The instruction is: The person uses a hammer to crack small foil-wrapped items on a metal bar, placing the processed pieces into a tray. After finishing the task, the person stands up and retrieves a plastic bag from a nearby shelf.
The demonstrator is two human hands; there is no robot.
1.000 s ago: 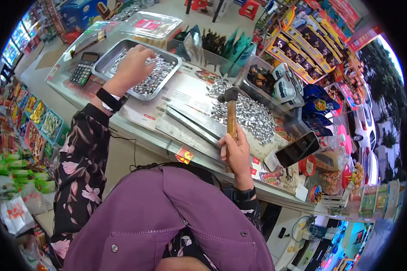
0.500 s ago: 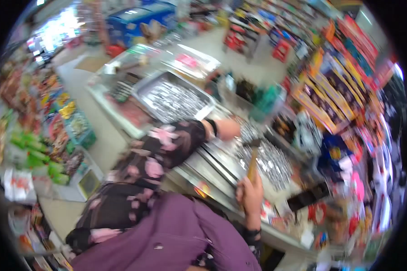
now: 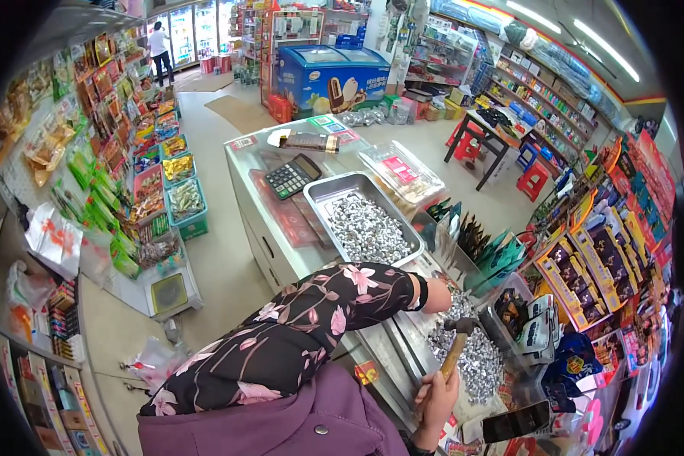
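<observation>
My right hand (image 3: 438, 399) is wrapped round the wooden handle of a hammer (image 3: 454, 356). The hammer's dark head points away from me, over a heap of small silvery metal pieces (image 3: 475, 365) on the counter. My left hand (image 3: 436, 296), at the end of a black floral sleeve, reaches across to the heap's far left edge, just beyond the hammer head. Only its back shows; the fingers are hidden. Beyond my left forearm, a steel tray (image 3: 312, 199) holds many more such silvery pieces.
On the glass-topped counter (image 3: 243, 156) lie a calculator (image 3: 292, 176) and a clear plastic box (image 3: 403, 171). Packets in bins (image 3: 501, 254) line the heap's far right side. A dark phone (image 3: 517, 422) sits near my right hand. Snack shelves (image 3: 91, 159) stand left; a blue freezer (image 3: 330, 80) stands behind.
The whole view has swung up and steadied, so the counter and both hands appear lower and further right. The right hand still grips the hammer, and the left stays by the heap.
</observation>
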